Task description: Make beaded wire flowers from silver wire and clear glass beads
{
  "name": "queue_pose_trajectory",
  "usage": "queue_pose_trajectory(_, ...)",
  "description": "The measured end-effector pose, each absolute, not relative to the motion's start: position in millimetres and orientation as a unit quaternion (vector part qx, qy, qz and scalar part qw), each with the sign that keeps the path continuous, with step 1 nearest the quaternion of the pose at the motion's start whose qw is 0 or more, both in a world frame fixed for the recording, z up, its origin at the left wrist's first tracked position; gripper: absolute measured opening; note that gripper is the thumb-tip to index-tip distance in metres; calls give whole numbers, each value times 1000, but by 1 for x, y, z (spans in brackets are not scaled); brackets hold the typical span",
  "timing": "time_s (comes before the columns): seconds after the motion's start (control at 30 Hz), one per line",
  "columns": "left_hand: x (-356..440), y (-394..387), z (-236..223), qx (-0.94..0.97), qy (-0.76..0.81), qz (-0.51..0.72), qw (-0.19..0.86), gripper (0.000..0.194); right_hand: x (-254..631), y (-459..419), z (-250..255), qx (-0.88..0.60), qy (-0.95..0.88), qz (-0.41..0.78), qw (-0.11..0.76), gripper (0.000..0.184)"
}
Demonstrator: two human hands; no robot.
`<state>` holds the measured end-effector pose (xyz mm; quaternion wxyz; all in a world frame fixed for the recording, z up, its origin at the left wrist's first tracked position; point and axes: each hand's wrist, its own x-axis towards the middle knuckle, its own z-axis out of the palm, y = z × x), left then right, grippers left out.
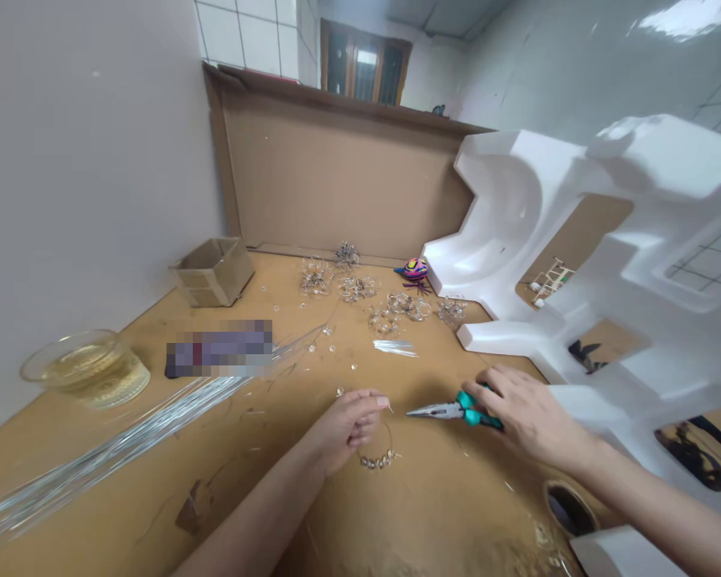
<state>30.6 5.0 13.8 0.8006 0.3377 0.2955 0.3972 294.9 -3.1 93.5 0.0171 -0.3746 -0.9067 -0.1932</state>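
My left hand (357, 421) is closed in a pinch on a thin wire, whose short end pokes out past the thumb. Below the fingers a curved wire with a row of clear beads (377, 461) hangs or lies; it seems to be the same wire, though the fingers hide the link. My right hand (520, 405) is wrapped round needle-nose pliers (450, 410) with teal and black handles. Their tip points left toward the pinched wire, a short gap away, and the jaws look nearly closed. A loose clear bead (340, 392) lies beside my left hand.
Long silvery wires (156, 425) stretch across the left side, near a glass bowl (90, 373) of yellowish liquid and a cardboard box (213, 272). Short wire pieces (395, 347) and beaded wire clusters (357, 287) lie farther back. White foam packing (505, 216) stands right; a tape roll (569, 509) sits front right.
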Motion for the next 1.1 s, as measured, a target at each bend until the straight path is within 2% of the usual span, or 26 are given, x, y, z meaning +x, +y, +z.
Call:
queue_pose_trajectory(0.13, 29, 5, 13, 332, 278, 385, 815, 27, 283, 7, 111, -329, -911, -249, 15, 21)
queue_pose_trajectory(0.33, 28, 4, 12, 320, 246, 373, 835, 30, 278, 11, 112, -307, -913, -269, -3, 25)
queue_pose_trajectory(0.9, 28, 2, 16, 315, 225, 355, 851, 33, 275, 10, 110, -297, -918, -262, -14, 26)
queue_pose_trajectory(1.1, 30, 0, 14, 354, 269, 388, 807, 22, 271, 6, 123, -279, -940, -194, -24, 26)
